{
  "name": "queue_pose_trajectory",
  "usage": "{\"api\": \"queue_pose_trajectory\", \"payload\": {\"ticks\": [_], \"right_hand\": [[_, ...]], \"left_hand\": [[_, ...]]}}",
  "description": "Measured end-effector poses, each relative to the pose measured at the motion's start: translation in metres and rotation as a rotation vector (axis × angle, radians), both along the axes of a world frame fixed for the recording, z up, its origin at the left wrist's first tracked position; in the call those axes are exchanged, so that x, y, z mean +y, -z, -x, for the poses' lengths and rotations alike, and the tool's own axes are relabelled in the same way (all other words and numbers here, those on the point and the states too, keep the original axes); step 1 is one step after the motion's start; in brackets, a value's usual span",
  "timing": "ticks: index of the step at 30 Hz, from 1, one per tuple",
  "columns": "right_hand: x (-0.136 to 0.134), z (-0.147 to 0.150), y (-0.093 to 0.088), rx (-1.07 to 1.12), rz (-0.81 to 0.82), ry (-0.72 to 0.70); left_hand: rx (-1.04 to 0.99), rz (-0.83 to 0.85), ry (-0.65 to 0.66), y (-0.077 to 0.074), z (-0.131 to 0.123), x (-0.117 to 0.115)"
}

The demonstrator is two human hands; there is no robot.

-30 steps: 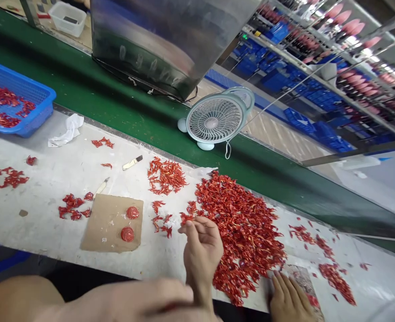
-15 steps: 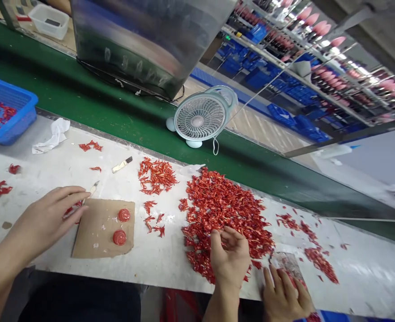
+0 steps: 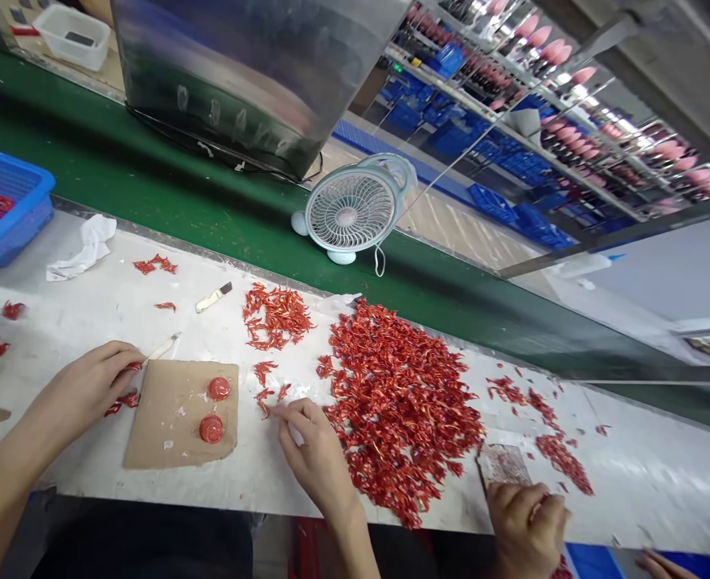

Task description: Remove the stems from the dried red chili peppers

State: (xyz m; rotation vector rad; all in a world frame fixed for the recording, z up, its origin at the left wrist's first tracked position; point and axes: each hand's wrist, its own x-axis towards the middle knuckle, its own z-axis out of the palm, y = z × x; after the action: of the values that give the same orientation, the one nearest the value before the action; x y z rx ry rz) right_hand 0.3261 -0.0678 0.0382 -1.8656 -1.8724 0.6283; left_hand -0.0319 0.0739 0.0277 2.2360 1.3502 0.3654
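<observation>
Right hand (image 3: pixel 315 458) narrow, fingertips closing on a chilli (image 3: pixel 264 404), just left of the big chilli pile (image 3: pixel 400 410)! Left hand (image 3: pixel 83 386) half curled by the cardboard (image 3: pixel 179 414), red scraps at its fingers, can't tell if it's gripping; a small knife (image 3: pixel 162 348) lies just beyond. A co-worker's hand (image 3: pixel 527 527) sits past the pile.

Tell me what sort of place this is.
Most likely a factory workshop where chillies are sorted or processed by hand. A big heap of dried red chillies covers a long white workbench beside a green conveyor belt, and metal shelving with blue crates stands beyond.
</observation>
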Motion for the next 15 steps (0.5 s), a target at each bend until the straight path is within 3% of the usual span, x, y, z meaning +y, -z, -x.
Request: {"api": "queue_pose_trajectory", "payload": {"ticks": [3, 7, 11, 15], "right_hand": [[0.011, 0.007, 0.001, -0.123, 0.016, -0.150], [0.023, 0.000, 0.004, -0.219, 0.075, -0.260], [0.031, -0.007, 0.005, -0.201, 0.092, -0.308], [0.033, -0.010, 0.001, -0.159, 0.062, -0.298]], "left_hand": [[-0.041, -0.018, -0.010, -0.001, 0.002, -0.003], [-0.219, -0.028, 0.019, -0.022, -0.005, -0.023], [-0.396, 0.039, 0.129, -0.045, -0.021, -0.049], [-0.596, 0.217, 0.117, -0.052, -0.034, -0.063]]}}
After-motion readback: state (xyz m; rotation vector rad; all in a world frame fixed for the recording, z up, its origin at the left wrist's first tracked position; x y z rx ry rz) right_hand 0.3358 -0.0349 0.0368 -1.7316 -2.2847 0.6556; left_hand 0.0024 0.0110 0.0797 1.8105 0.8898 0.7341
